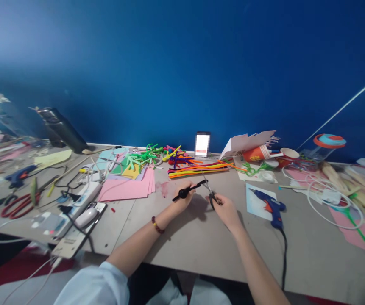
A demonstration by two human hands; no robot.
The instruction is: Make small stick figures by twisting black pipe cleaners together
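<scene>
My left hand (184, 199) pinches a black fuzzy strip (198, 185) with a round coiled part near its middle. The strip slants up to the right, above the table. My right hand (223, 206) is closed on the dark handles of small scissors (212, 197). Their blades point up and away, close to the strip's right end; whether they touch it I cannot tell. Behind both hands lies a bundle of red, orange, yellow and purple pipe cleaners (198, 170).
Pink paper (125, 189) and green pipe cleaners (144, 156) lie at the left, beyond a power strip (82, 205) and a phone (71, 245). A blue glue gun (273, 208) is at the right, with paper cups (257, 153) behind. A lit phone (202, 145) stands by the wall.
</scene>
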